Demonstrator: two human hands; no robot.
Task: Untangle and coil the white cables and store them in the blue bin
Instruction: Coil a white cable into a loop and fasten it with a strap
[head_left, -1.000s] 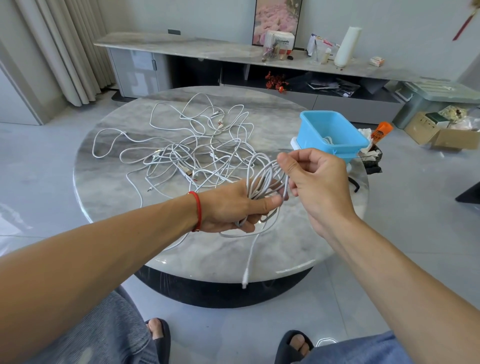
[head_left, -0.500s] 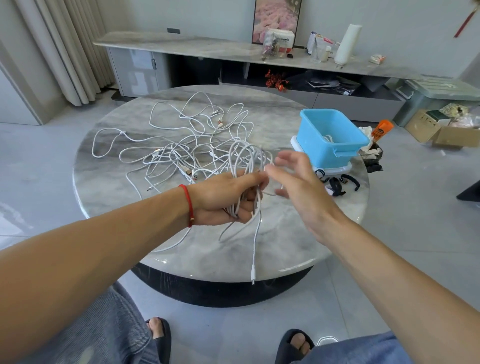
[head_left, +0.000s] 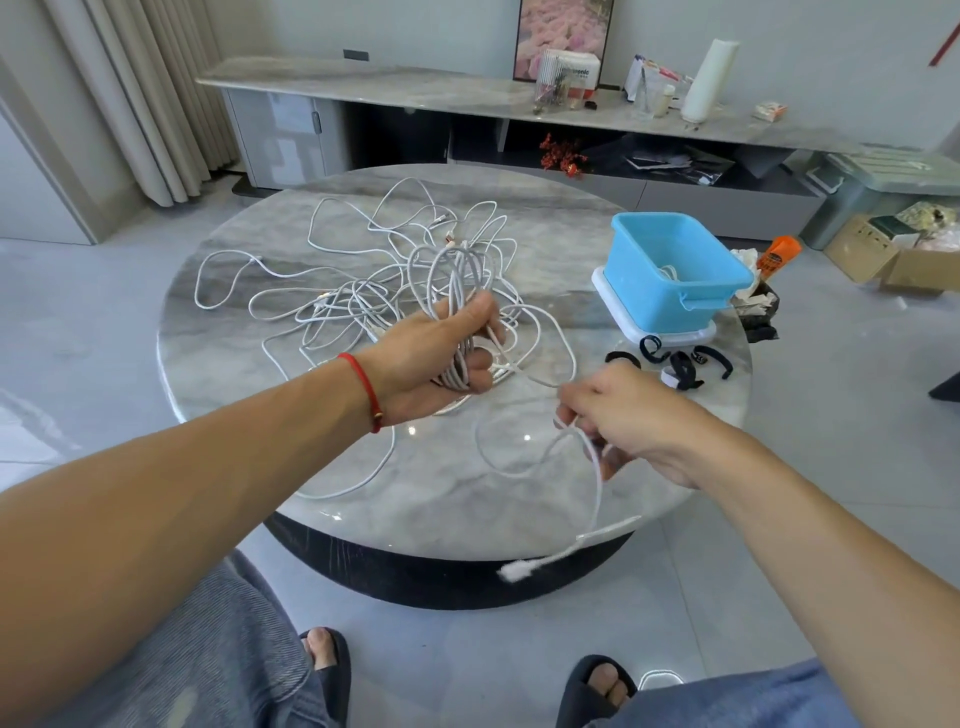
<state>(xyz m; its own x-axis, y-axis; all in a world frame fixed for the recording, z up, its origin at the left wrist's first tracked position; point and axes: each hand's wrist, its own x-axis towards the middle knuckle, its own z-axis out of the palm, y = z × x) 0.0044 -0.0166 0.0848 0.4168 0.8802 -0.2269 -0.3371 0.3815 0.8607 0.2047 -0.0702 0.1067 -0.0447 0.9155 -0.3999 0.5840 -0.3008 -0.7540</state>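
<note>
coiling is the step in hand: left hand (head_left: 441, 353) is clenched round a bundle of loops (head_left: 460, 291) of one white cable, held upright above the round marble table (head_left: 234, 364), while right hand (head_left: 618, 421) pinches the loose tail (head_left: 597, 467) of that cable just off the near edge, its plug end (head_left: 514, 570) dangling blurred below. a slack run of the cable joins the two hands. behind the left hand the remaining tangle of white cables (head_left: 363, 296) lies spread over the tabletop, not yet sorted. blue bin (head_left: 675, 270) stands on a white base at the table's right side, with what looks like some white cable already inside. black ties (head_left: 675, 364) lie just in front of it. next move, by my judgement, calls for laying the tail round the bundle as a last loop, then binding it and carrying it over to the bin without snagging the tangle.
</note>
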